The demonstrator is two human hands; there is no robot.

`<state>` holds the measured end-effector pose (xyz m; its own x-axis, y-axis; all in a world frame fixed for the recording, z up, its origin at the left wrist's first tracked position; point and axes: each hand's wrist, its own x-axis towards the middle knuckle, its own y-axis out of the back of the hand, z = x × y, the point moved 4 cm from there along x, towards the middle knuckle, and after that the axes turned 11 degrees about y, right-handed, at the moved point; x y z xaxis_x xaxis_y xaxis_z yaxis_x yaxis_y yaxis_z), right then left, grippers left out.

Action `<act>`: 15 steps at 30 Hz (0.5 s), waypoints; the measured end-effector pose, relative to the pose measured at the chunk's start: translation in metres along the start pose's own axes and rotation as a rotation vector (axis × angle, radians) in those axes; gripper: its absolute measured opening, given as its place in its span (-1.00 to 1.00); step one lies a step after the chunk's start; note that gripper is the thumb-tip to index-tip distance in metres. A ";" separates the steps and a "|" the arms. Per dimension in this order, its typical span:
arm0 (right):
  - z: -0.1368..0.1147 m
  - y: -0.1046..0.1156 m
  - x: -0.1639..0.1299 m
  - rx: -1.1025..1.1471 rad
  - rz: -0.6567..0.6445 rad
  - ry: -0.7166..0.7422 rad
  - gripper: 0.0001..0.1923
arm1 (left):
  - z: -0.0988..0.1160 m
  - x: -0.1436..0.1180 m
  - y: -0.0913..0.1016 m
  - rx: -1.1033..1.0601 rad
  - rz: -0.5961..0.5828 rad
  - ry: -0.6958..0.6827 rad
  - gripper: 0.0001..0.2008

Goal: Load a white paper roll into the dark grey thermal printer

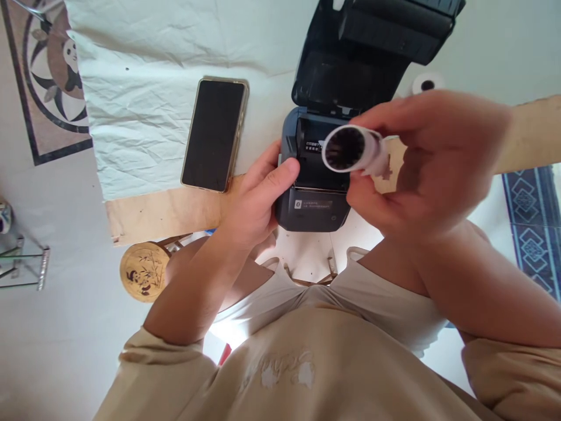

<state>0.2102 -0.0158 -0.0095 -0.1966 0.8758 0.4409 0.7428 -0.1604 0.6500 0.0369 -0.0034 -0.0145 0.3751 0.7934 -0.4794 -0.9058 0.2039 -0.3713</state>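
At far left we note a phone [214, 134] lying face up on the wrinkled white cloth [144, 105], well apart from the work. Next, our left hand [258, 202] is wrapped onto the left front corner of the dark printer [313, 204], thumb pressed on its top edge, fingers closed against the casing. The printer's lid [372, 52] is swung up and back, leaving the paper bay [313, 158] open to us.

Our right hand [429, 164] pinches a small paper roll [350, 150], thumb below and fingers above, clamped on its right end. The roll hovers just above and to the right of the bay, not yet in it. Its long axis runs roughly left-right with the open core turned toward the camera, close to the bay's width. The right hand is plainly the nearer one to the bay opening.

A torn tab hangs at the roll's right end; motion blur leaves us unsure whether it is label or tape. A second roll [426, 83] sits behind.
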 end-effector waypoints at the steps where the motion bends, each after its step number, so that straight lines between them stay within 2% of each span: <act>1: -0.008 0.003 0.005 -0.025 0.040 0.070 -0.62 | 0.000 0.000 0.000 -0.004 0.012 -0.005 -0.69; 4: -0.022 0.009 0.014 -0.131 0.181 0.288 -0.63 | -0.001 -0.001 0.000 -0.040 0.035 -0.034 -0.72; 6: -0.021 0.009 0.014 -0.137 0.232 0.352 -0.70 | -0.002 0.000 0.000 -0.062 0.017 -0.041 -0.73; 9: -0.017 0.007 0.012 -0.109 0.237 0.436 -0.81 | -0.002 0.001 0.002 -0.057 -0.014 -0.065 -0.71; 15: -0.019 0.011 0.007 -0.077 0.225 0.627 -0.79 | -0.003 0.001 0.005 -0.025 -0.049 -0.089 -0.74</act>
<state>0.2046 -0.0197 0.0127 -0.3939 0.3909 0.8319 0.7659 -0.3608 0.5322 0.0335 -0.0029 -0.0192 0.3993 0.8307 -0.3881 -0.8811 0.2307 -0.4128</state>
